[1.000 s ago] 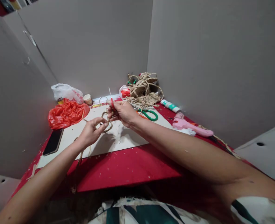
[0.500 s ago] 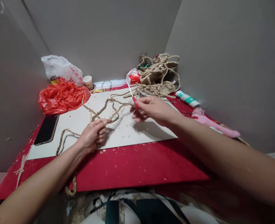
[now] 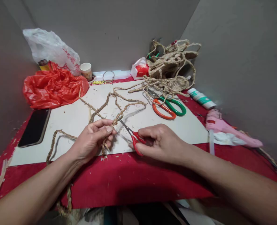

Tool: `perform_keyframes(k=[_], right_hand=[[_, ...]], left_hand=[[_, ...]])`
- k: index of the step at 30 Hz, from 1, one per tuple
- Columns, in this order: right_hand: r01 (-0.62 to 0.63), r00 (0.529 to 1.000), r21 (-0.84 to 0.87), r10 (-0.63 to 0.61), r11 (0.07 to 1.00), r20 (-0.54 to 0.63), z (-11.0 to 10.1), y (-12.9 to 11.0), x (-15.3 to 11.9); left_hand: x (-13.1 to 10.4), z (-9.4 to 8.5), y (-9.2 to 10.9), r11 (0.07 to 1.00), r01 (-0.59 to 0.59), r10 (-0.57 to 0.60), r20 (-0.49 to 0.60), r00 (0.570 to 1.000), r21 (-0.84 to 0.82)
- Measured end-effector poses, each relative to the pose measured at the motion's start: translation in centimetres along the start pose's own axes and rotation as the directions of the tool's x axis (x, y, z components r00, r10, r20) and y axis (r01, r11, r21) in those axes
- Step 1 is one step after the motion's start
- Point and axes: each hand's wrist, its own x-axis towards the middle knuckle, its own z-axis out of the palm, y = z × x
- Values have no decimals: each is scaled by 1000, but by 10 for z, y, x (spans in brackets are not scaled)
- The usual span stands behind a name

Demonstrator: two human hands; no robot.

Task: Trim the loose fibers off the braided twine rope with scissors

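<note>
My left hand (image 3: pixel 94 137) pinches a thin braided straw rope (image 3: pixel 126 105) between thumb and fingers above the front part of a white board (image 3: pixel 74 117). The rope loops across the board, and a length of it hangs over the table's front edge. In my right hand (image 3: pixel 160 142) are small red-handled scissors (image 3: pixel 136 141), with fingers at the handle loops. Their blades point up and left, and the tips are at the rope just beside my left fingertips. Whether the blades touch the rope is too small to tell.
A black phone (image 3: pixel 35 127) and red plastic bag (image 3: pixel 55 89) lie left. Behind are a paper cup (image 3: pixel 86 71) and a red-white box (image 3: pixel 140 68). Larger scissors (image 3: pixel 168 107) lie before piled rope (image 3: pixel 171 65). At right are a white-green tube (image 3: pixel 201 98) and pink glue gun (image 3: pixel 229 128).
My right hand has come down and nearer, bringing the scissors' tips to the rope by my left hand. The view has shifted, and the larger scissors now show fully.
</note>
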Motion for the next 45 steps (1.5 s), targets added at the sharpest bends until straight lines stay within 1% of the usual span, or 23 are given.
perform_keyframes(k=[5,8,14,17,21,27,34,40,45], right_hand=[[2,1000,-226,0,974,7,-9,-2,-2],[4,999,-322,8,947,35,-12,-4,-3],[72,994,-464,-27,883,103,-14,-4,-5],[95,990,-504,-27,859,141,-14,-4,-7],[117,985,-550,-25,827,172,-13,-7,-9],[77,992,-629,2,774,124,-14,-10,-9],[96,989,-635,-5,767,145,-14,-10,-11],[91,987,-660,21,746,159,-9,-13,-10],[106,985,-626,5,773,173,-5,-9,-12]], left_hand=[[-3,3,-2,994,18,-14,-44,999,107],[-5,7,-2,985,9,4,-77,997,175],[-6,9,-3,966,28,12,-150,989,258],[-6,9,-3,960,40,7,-167,986,278],[-6,9,-2,957,42,3,-156,988,287],[-7,11,-2,961,42,-1,-148,989,275],[-7,10,-2,955,43,9,-172,985,293],[-8,14,-1,943,49,14,-188,982,329],[-8,16,-2,938,55,12,-190,982,343]])
